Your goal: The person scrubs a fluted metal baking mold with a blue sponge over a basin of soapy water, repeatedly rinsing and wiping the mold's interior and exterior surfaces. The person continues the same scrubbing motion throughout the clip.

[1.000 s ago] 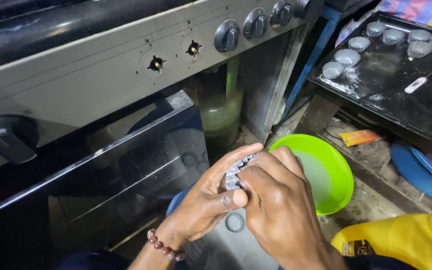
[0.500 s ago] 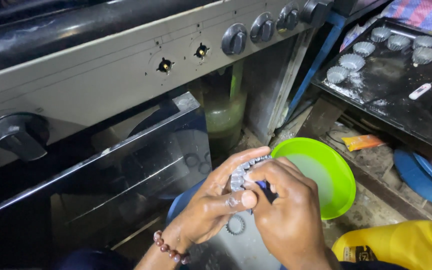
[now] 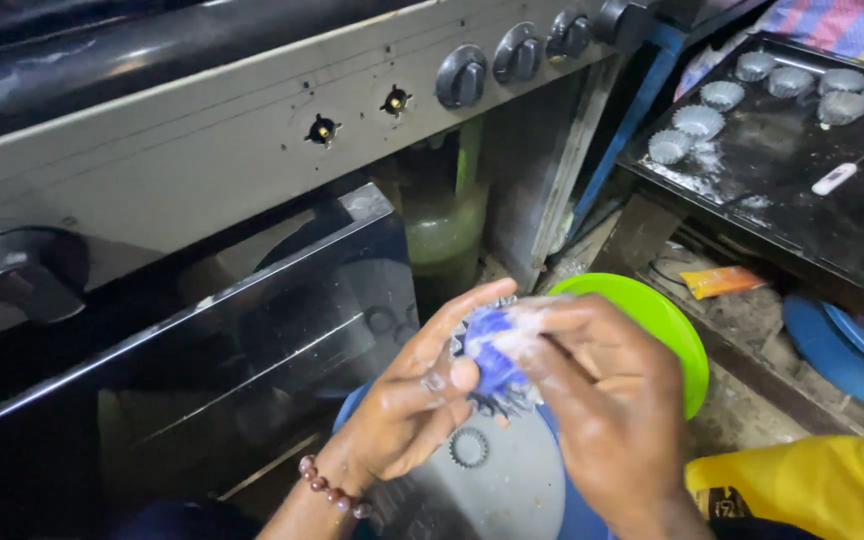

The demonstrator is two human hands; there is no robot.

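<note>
My left hand (image 3: 414, 400) and my right hand (image 3: 607, 410) meet low in the middle of the view. Between them is a small fluted metal baking cup (image 3: 497, 395). The left hand cradles the cup from below, thumb on its rim. Fingers of the right hand press a blue cloth or sponge (image 3: 492, 350) into the cup. Both hands look wet or greasy. A beaded bracelet (image 3: 332, 495) is on my left wrist. Under the hands lies a grey round lid (image 3: 502, 480) with another fluted cup (image 3: 469, 447) on it.
A steel stove with black knobs (image 3: 462, 75) and an open glass oven door (image 3: 252, 340) fills the left. A green plate (image 3: 667, 330) is behind my hands. At the right a black baking tray (image 3: 802, 170) holds several fluted cups. A yellow bag (image 3: 812, 490) and blue plates (image 3: 832, 345) lie low right.
The blue cloth has come into sight in the right fingers and now wipes inside the cup. The view has shifted slightly; both hands remain in the same place.
</note>
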